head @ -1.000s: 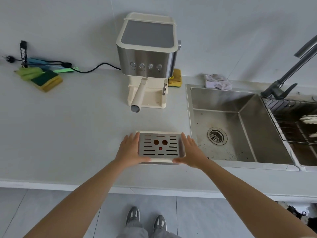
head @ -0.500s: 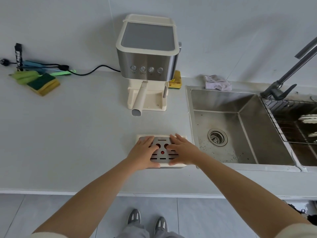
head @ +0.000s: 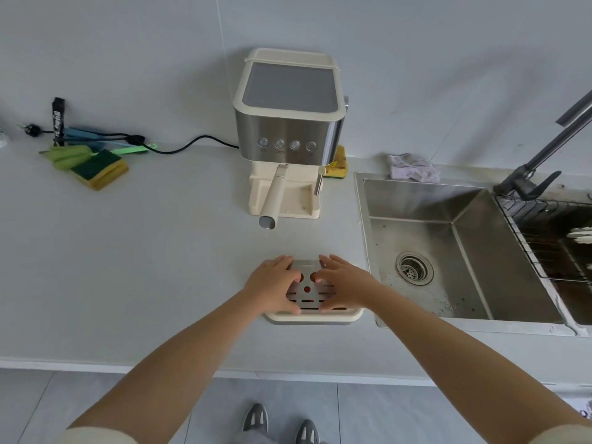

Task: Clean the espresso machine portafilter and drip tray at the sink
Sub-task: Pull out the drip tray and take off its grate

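You're taking the drip tray [head: 314,317] apart: left hand [head: 272,288] and right hand [head: 344,285] rest flat-fingered on its grate [head: 309,291], which probably needs lifting off next.

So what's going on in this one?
A person stands at a counter with the drip tray set down beside the sink, out of the espresso machine. The left hand and right hand both lie on its metal grate, fingertips near the round holes. The portafilter is in the machine; neither part is in the sink yet.
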### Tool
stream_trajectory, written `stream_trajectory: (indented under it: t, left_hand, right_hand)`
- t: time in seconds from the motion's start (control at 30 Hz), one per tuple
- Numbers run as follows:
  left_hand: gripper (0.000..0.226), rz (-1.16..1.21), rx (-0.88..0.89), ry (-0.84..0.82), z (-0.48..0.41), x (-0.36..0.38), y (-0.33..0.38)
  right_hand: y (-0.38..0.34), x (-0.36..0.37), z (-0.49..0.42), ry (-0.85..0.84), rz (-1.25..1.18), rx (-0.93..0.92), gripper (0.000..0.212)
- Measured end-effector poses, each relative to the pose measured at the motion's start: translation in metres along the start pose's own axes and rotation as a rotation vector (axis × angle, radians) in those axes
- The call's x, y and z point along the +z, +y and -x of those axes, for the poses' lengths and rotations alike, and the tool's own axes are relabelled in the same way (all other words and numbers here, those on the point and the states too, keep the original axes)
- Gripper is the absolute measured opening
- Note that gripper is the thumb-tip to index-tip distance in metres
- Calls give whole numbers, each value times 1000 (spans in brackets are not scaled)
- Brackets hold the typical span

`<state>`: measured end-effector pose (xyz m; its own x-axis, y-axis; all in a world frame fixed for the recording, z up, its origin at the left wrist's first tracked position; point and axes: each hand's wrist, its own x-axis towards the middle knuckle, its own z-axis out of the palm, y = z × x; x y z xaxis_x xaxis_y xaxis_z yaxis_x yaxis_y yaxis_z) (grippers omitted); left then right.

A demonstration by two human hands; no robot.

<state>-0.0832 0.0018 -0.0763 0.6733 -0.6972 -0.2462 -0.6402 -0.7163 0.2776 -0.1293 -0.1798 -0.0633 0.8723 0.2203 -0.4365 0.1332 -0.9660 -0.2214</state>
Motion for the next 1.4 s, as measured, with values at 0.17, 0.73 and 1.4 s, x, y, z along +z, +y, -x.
stream_trajectory:
  t: [0.17, 0.73, 1.4]
  left_hand:
    - [55, -65, -15, 66, 17, -21, -35]
    - [55, 34, -184, -37, 81, -2, -151]
    - [87, 141, -213, -38, 70, 16, -152]
  right_hand:
    - [-29, -11, -24, 95, -5, -64, 56]
    - [-136, 19, -104, 54, 33, -169, 54]
    - [-136, 41, -106, -119, 148, -72, 77]
